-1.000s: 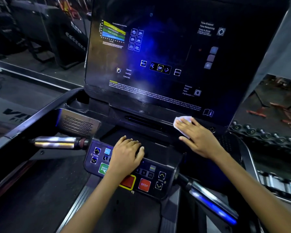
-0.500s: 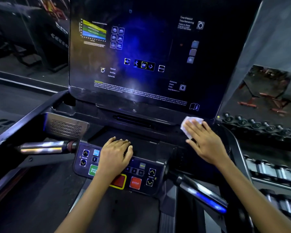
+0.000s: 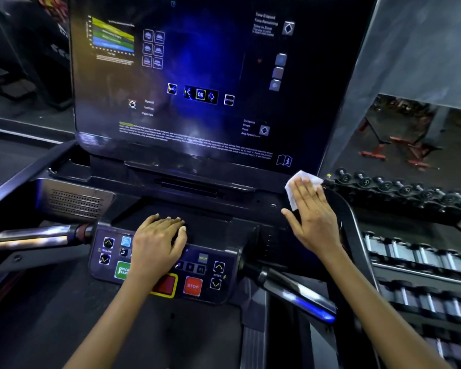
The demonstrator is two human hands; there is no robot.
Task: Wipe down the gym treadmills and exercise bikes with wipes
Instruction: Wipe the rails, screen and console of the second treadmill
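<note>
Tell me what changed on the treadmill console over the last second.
The right hand slid the white wipe rightward along the ledge under the screen, reaching its lower right corner. The left hand stayed flat on the button panel. Nothing was picked up or released.

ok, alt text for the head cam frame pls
A person's right hand presses a white wipe flat on the right end of a treadmill console, just under the dark display screen. The left hand rests on the button panel near the red STOP button; dumbbell racks stand at right.
</note>
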